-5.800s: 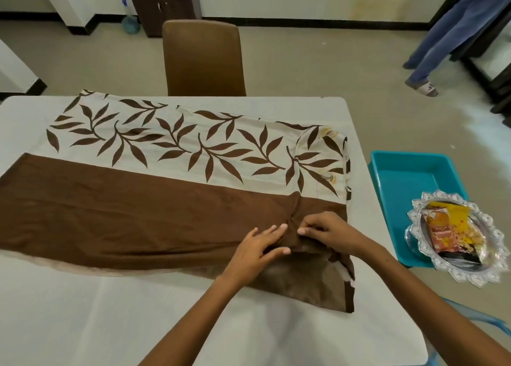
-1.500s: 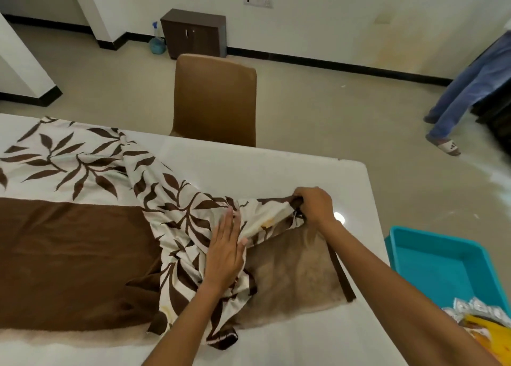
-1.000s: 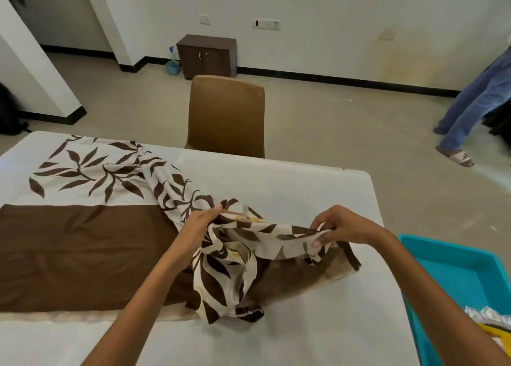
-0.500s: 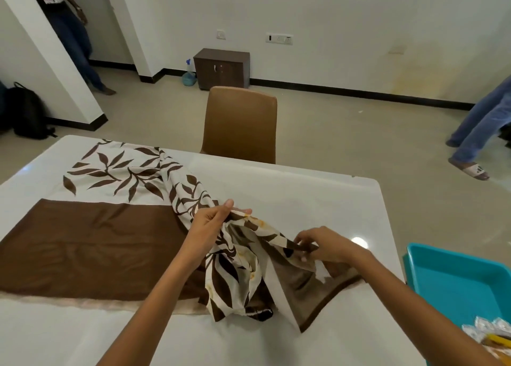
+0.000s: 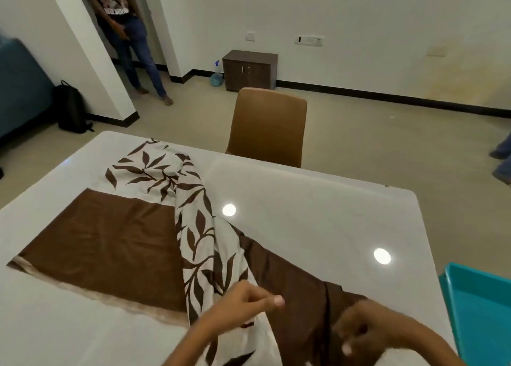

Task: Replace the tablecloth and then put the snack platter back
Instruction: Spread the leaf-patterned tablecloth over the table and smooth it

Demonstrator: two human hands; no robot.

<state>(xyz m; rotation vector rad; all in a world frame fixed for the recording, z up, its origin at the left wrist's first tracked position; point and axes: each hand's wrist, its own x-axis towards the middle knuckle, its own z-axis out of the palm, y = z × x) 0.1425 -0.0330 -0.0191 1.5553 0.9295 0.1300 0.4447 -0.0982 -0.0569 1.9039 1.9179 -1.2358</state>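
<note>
A brown tablecloth (image 5: 110, 244) with a cream leaf-print border lies partly flat on the left of the white table (image 5: 318, 213). Its right part is gathered into a long bunch that runs toward me. My left hand (image 5: 243, 305) grips the leaf-print bunch near the table's front edge. My right hand (image 5: 362, 329) grips the plain brown part of the cloth just to the right; it is blurred. The snack platter is out of view.
A brown chair (image 5: 268, 127) stands at the table's far side. A teal tray (image 5: 481, 310) sits off the table's right edge. A person (image 5: 130, 33) stands by the pillar at the back left, near a black backpack (image 5: 70, 108). A small cabinet (image 5: 249, 69) is against the wall.
Both hands have drawn the cloth's right end toward me, stretching it into a long bunch. The far right of the table is now bare. The view has tilted up.
</note>
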